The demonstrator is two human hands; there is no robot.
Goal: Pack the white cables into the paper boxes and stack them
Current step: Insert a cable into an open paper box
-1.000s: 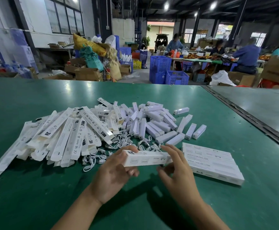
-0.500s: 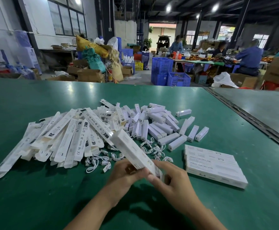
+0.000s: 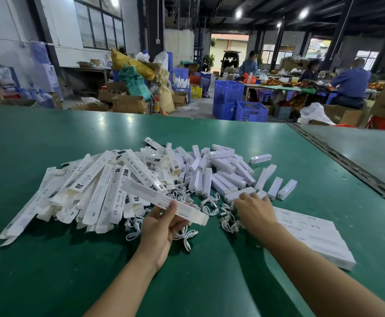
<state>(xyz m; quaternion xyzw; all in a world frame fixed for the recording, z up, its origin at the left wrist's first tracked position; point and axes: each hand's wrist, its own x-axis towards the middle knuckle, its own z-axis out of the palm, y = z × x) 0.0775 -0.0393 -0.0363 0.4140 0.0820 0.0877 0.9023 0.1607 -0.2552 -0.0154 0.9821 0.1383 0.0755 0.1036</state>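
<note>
My left hand grips a long white paper box near its open right end, holding it tilted above the table. My right hand reaches among the loose coiled white cables, fingers down on them beside a small white block; whether it pinches a cable is hidden. Flat unfolded paper boxes lie heaped at the left. A stack of packed boxes lies flat at the right, partly under my right forearm.
Several small white rectangular blocks are scattered behind the cables. The green table ends at a metal seam on the right. Crates, cartons and seated workers fill the floor beyond the far edge.
My right hand let go of the box and moved right and forward onto the cables. The left hand alone now holds the box, swung so that it points up and left.
</note>
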